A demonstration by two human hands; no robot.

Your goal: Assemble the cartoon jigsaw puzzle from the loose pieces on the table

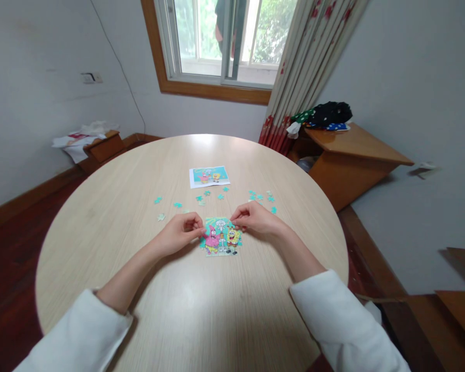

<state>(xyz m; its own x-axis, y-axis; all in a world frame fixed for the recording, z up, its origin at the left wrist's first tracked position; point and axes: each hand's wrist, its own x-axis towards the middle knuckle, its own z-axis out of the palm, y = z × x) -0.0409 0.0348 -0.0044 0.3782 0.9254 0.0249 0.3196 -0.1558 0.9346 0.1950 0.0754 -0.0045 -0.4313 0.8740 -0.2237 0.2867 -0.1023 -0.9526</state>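
A small cartoon jigsaw puzzle (221, 237), partly assembled, lies on the round wooden table (178, 170) in front of me. My left hand (179, 233) rests at its left edge with fingers curled, pinching at the border. On the opposite side, my right hand (254, 218) is curled at the top right corner, fingertips pressed on the puzzle edge. Several loose teal pieces (261, 197) lie scattered just beyond the puzzle. A printed reference picture (209, 176) sits farther back on the table.
A window (220, 41) with a flowered curtain (306, 67) is behind the table. A wooden side table (352, 155) with dark clothes stands at right. A low wooden piece with papers (89, 142) sits at left by the wall.
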